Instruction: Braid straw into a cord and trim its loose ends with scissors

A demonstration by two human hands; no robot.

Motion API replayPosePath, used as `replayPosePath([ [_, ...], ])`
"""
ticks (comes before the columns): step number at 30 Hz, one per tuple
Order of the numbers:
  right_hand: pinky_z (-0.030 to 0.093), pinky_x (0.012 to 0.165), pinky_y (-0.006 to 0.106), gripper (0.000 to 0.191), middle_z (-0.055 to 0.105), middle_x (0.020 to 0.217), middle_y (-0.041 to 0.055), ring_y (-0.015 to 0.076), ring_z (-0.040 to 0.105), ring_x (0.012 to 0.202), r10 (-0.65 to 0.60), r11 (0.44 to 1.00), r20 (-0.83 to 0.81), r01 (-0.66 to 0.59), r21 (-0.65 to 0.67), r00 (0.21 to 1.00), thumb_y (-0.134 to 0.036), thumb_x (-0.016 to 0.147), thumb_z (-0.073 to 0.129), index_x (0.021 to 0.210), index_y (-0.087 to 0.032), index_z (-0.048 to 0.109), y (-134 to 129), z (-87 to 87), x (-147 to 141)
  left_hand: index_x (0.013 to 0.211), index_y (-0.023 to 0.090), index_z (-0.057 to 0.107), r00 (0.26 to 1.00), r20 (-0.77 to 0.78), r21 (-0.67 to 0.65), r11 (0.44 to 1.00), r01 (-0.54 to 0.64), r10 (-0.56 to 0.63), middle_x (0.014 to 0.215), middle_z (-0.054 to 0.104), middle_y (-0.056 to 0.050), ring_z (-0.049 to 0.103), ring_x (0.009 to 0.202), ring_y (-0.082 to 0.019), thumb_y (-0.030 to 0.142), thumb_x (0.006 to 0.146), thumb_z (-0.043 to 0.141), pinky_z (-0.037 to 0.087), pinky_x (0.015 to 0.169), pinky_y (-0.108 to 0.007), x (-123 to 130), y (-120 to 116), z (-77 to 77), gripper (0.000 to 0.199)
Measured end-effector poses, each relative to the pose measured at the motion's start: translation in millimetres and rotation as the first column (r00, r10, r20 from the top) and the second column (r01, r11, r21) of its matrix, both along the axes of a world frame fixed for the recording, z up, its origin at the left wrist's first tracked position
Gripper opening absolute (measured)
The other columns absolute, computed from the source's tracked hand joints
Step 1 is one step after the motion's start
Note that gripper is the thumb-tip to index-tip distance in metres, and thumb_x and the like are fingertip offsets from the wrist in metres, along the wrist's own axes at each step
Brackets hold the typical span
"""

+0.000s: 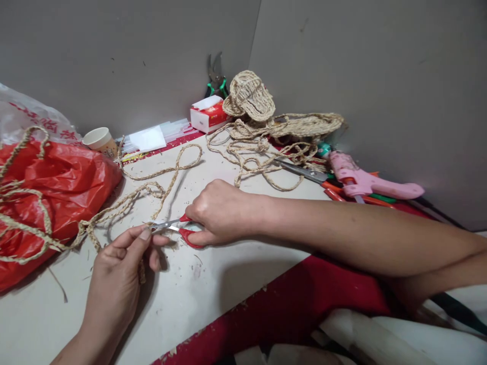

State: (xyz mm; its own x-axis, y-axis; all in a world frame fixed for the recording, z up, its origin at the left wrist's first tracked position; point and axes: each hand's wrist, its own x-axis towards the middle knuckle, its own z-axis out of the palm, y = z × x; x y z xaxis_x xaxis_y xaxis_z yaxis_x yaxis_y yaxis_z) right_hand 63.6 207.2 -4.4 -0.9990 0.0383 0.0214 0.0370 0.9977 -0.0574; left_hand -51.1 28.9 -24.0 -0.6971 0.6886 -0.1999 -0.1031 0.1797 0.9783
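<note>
My right hand point(215, 213) grips red-handled scissors point(187, 236), its fingers in the loops. The blades point left and reach the fingertips of my left hand point(124, 258). There my left thumb and index finger pinch a braided straw rope point(167, 195), close to the blade tips. From the pinch the rope runs up over the board in a loop. Another stretch hangs below my left palm, partly hidden by the fingers. Whether the blades have cut into the rope I cannot make out.
More straw rope lies over a red plastic bag point(64, 192) at left. Behind stand a paper cup point(99, 141), a tissue pack point(208, 115) and pruning shears point(216, 76). Woven straw pieces point(253, 96), metal shears point(304, 171) and a pink glue gun point(371, 180) lie towards the right.
</note>
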Motion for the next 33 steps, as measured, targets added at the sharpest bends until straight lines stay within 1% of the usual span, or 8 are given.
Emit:
replayPosePath([
  [4,0.017,0.051,0.029,0.040,0.068,0.062,0.0080,0.0143,0.049,0.052,-0.023,0.999,0.011,0.023,-0.045,1.000,-0.048,0.081,0.050,0.075,-0.016,0.073,-0.8,1.5,-0.2,0.079,0.017,0.074,1.000,-0.009,-0.008,1.000,0.012,-0.012,0.055,0.059,-0.001,0.046,0.051,-0.008,0.033,0.081,0.068,0.031,0.043,-0.015,-1.4,0.5,0.0,0.017],
  [9,0.018,0.051,0.029,0.040,0.067,0.061,0.0064,0.0125,0.046,0.050,-0.039,0.994,0.034,0.042,-0.098,0.999,-0.048,0.082,0.050,0.075,-0.017,0.074,-1.0,3.4,-0.1,0.080,0.017,0.072,0.999,0.033,0.027,0.999,-0.023,0.022,0.064,0.064,-0.002,0.045,0.050,-0.008,0.030,0.079,0.071,0.031,0.041,-0.016,-1.1,2.7,1.4,0.014],
  [13,0.018,0.051,0.029,0.037,0.067,0.062,0.0056,0.0118,0.044,0.050,-0.042,0.995,0.069,0.048,-0.091,0.997,-0.045,0.084,0.051,0.075,-0.017,0.073,-1.3,6.3,-0.2,0.082,0.017,0.071,0.997,0.059,0.041,0.998,-0.049,0.047,0.071,0.068,-0.003,0.047,0.052,-0.009,0.029,0.077,0.073,0.034,0.041,-0.017,0.5,2.2,2.6,0.013],
  [19,0.018,0.052,0.028,0.030,0.067,0.065,0.0037,0.0107,0.042,0.051,-0.022,0.993,0.072,0.030,-0.115,0.997,-0.037,0.086,0.051,0.076,-0.018,0.072,2.4,8.1,-1.0,0.079,0.015,0.071,0.996,0.072,0.042,0.997,-0.065,0.062,0.057,0.060,0.000,0.046,0.050,-0.009,0.029,0.077,0.073,0.035,0.042,-0.016,1.1,2.5,5.9,0.013],
  [23,0.018,0.052,0.028,0.033,0.068,0.065,0.0040,0.0102,0.039,0.049,-0.035,0.990,0.003,0.035,-0.138,0.999,-0.041,0.085,0.050,0.073,-0.018,0.071,5.6,3.5,-1.2,0.085,0.016,0.069,0.987,0.135,0.093,0.990,-0.105,0.092,0.076,0.071,-0.003,0.048,0.051,-0.009,0.022,0.075,0.073,0.041,0.047,-0.019,-0.2,5.5,7.7,0.012],
  [24,0.018,0.052,0.028,0.034,0.068,0.064,0.0043,0.0103,0.039,0.049,-0.042,0.989,-0.018,0.039,-0.141,0.999,-0.042,0.084,0.050,0.072,-0.018,0.070,6.2,2.1,-1.1,0.085,0.016,0.068,0.983,0.156,0.104,0.988,-0.113,0.096,0.079,0.072,-0.004,0.049,0.051,-0.009,0.021,0.075,0.073,0.043,0.049,-0.020,-0.6,6.1,7.9,0.013],
  [28,0.018,0.053,0.029,0.039,0.069,0.068,0.0071,0.0126,0.047,0.053,-0.029,0.994,-0.074,0.021,-0.107,0.997,-0.050,0.081,0.048,0.076,-0.017,0.069,7.8,-1.8,-0.4,0.084,0.014,0.067,0.971,0.218,0.139,0.982,-0.127,0.095,0.077,0.074,-0.006,0.050,0.049,-0.010,0.017,0.074,0.072,0.045,0.051,-0.022,-1.7,6.4,8.6,0.011],
  [33,0.019,0.055,0.030,0.042,0.071,0.074,0.0103,0.0174,0.057,0.060,0.007,1.000,-0.063,-0.008,-0.017,0.998,-0.049,0.082,0.047,0.084,-0.014,0.070,6.7,-3.7,-0.1,0.086,0.014,0.066,0.960,0.270,0.143,0.983,-0.111,0.069,0.078,0.074,-0.008,0.052,0.049,-0.011,0.013,0.076,0.067,0.044,0.050,-0.021,-2.9,3.4,9.6,0.010],
])
